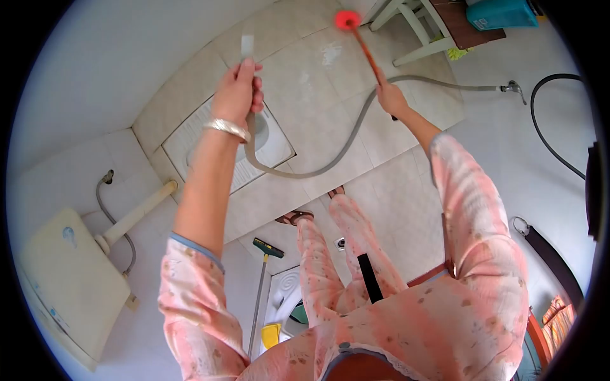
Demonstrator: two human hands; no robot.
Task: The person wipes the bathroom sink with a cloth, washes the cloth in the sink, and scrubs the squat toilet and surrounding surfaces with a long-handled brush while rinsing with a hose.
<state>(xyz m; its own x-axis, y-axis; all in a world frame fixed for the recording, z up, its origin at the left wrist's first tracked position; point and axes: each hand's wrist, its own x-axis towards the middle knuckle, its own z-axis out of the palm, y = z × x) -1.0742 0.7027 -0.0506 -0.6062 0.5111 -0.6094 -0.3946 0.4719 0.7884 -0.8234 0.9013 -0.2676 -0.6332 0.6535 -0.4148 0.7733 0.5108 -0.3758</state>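
My left hand, with a silver bracelet at the wrist, is closed around the end of a grey hose. A pale, blurred strip, perhaps water or the hose tip, shows just beyond its fingers. Beneath that forearm lies a white squat toilet, partly hidden by the arm. The hose loops over the tiled floor to a wall tap at the right. My right hand grips the handle of a brush with a round red head, which is held out over the raised tiles near the back wall.
A small wooden stand carries a teal container at the back right. A cream cistern hangs on the left wall. A long-handled floor brush leans below. The raised floor's step edge runs before my feet; a drain lies between my legs.
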